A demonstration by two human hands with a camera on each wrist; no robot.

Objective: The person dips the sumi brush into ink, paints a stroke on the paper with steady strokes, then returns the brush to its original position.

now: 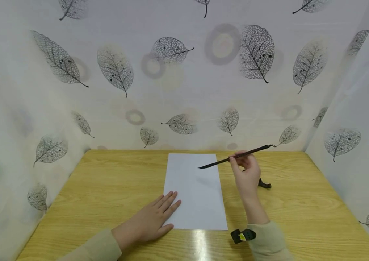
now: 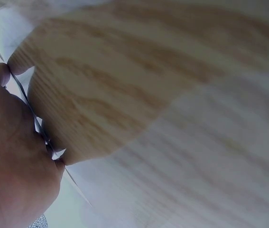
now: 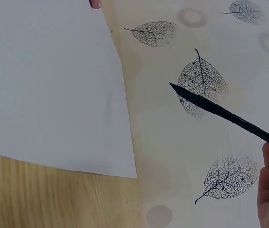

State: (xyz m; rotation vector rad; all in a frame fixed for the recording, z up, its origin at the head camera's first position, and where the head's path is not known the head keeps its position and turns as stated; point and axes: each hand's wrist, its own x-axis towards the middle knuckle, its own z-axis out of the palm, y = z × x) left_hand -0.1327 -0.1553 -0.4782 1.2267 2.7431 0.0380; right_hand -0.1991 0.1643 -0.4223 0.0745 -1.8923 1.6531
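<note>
A sheet of white paper (image 1: pixel 194 195) lies lengthwise on the wooden table. My left hand (image 1: pixel 153 219) rests flat on its lower left edge, fingers straight and slightly spread. Over the upper right of the sheet, my right hand (image 1: pixel 247 174) pinches a dark calligraphy brush (image 1: pixel 246 153) between thumb and fingers. The brush slants, its black pointed tip toward the paper's middle and its looped end up to the right. In the right wrist view, the brush (image 3: pixel 229 115) shows its tip apart from the paper (image 3: pixel 53 85). The left wrist view shows the left hand (image 2: pixel 18 152) close up.
A small dark curved object (image 1: pixel 264 184) lies on the table (image 1: pixel 301 203) behind the right hand, partly hidden by it. A black wrist strap piece (image 1: pixel 243 236) sits at the right sleeve. Leaf-printed curtains (image 1: pixel 184 87) enclose the table at the back and both sides.
</note>
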